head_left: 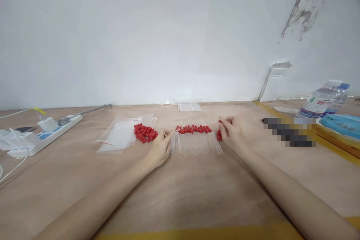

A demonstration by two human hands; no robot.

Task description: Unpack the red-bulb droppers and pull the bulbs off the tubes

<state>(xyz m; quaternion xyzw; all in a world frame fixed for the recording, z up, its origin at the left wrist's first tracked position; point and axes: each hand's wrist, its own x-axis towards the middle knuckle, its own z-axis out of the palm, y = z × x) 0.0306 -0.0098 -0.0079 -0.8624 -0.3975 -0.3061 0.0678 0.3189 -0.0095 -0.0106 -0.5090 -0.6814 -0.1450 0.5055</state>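
Several thin clear tubes [194, 144] lie side by side in the middle of the table, with a row of small red caps [194, 129] across them. My left hand [161, 147] is at the left end of this row, fingers pinched on a thin clear tube [176, 130]. To the right of the row, my right hand [231, 132] pinches a small red cap [220, 121] between thumb and fingertips. A few more red caps [219, 135] lie under and beside that hand. A heap of red caps [144, 133] sits left of my left hand, on clear zip bags [116, 135].
A white power strip [60, 131] with plugs and cables lies at the left. Another small clear bag [189, 107] is near the wall. On the right are a blurred dark object [289, 131], a plastic bottle [322, 99] and a blue packet [341, 124] on a tray.
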